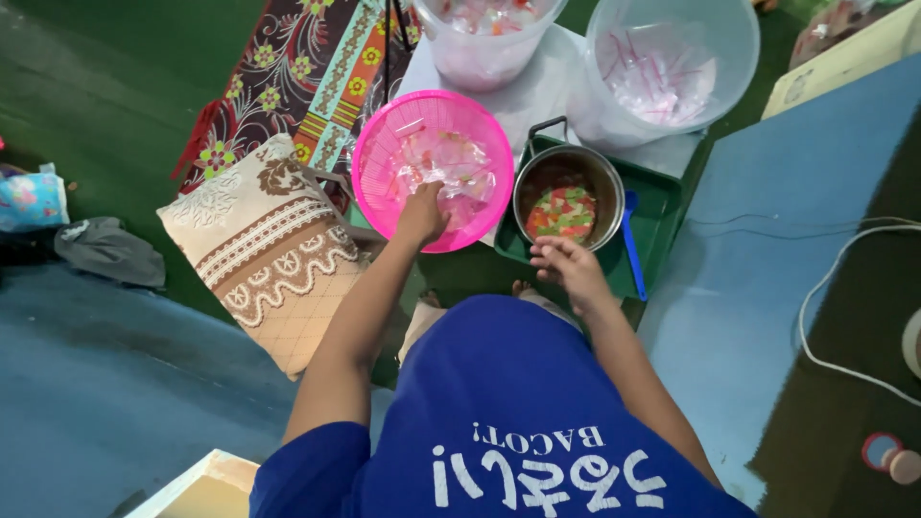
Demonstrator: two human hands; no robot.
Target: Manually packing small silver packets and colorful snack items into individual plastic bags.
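My left hand [422, 213] reaches into a round pink basket [376, 173] and closes on the clear plastic bags [451, 168] heaped inside it. My right hand [568, 269] hovers with curled fingers at the near rim of a metal pot [537, 177]. The pot holds small red, green and yellow pieces [563, 213] and stands in a green tray [662, 206]. A blue spoon [631, 245] lies in the tray to the right of the pot. Whether my right hand holds anything is unclear.
Two clear plastic tubs stand beyond the basket, one [484, 58] with filled bags, the other [710, 38] with small pink-marked bags. A beige patterned cushion [269, 249] lies left, a flowered cloth [307, 67] behind it. A white cable [844, 288] crosses the right side.
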